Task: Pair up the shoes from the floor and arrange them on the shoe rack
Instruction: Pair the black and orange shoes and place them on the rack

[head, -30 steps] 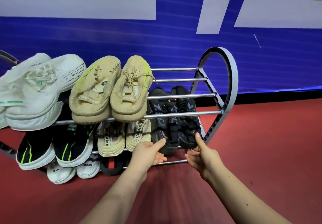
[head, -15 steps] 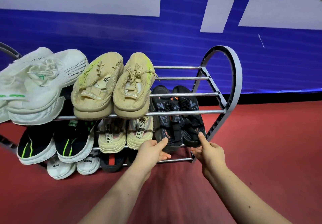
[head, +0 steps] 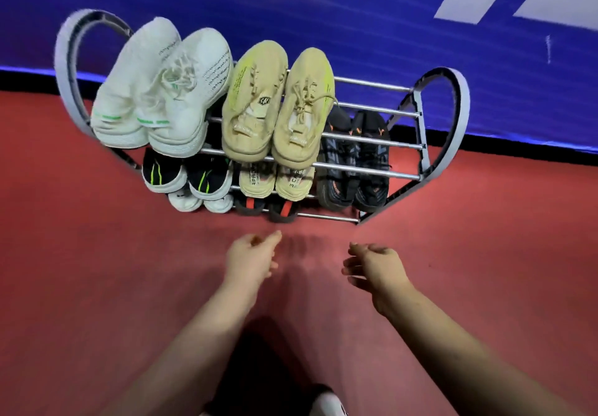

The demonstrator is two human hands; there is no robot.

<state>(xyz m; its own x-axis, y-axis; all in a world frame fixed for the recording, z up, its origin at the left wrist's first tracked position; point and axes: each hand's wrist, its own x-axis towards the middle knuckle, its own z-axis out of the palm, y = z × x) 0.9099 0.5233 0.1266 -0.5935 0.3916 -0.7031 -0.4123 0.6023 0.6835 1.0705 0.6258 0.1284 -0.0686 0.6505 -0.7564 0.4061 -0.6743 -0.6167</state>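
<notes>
Shoe rack [head: 459,114] stands on red floor [head: 97,270] vs. blue wall banner [head: 323,11]; grey curved end frames, chrome rods btwn them, 3 tiers.

Top tier: white knit pair [head: 161,89] w/ green heel marks at left, beige pair [head: 278,105] w/ yellow-green streaks just beside it, both toes-up, heels resting on front rod. Right part of top tier bare rods.

Mid tier: black pair w/ neon green stripes [head: 184,174] at left, cream pair w/ printed heel tabs [head: 278,182] in middle, black pair w/ orange accents [head: 352,163] at right, seen thru top rods.

Bottom tier: small white pair [head: 200,202] at left, dark pair w/ red tabs [head: 268,207] beside it; mostly hidden by the tiers above.

Each pair sits side by side, touching.

Both hands over floor in front of rack, apart from it, touching nothing. Left hand [head: 250,258] loosely spread, fingers pointing twd rack, holding nothing. Right hand [head: 375,265] also empty, fingers relaxed and slightly curled. Some motion blur on both.

Near bottom edge, a white shoe toe [head: 326,404] w/ dark shadow beside it.
</notes>
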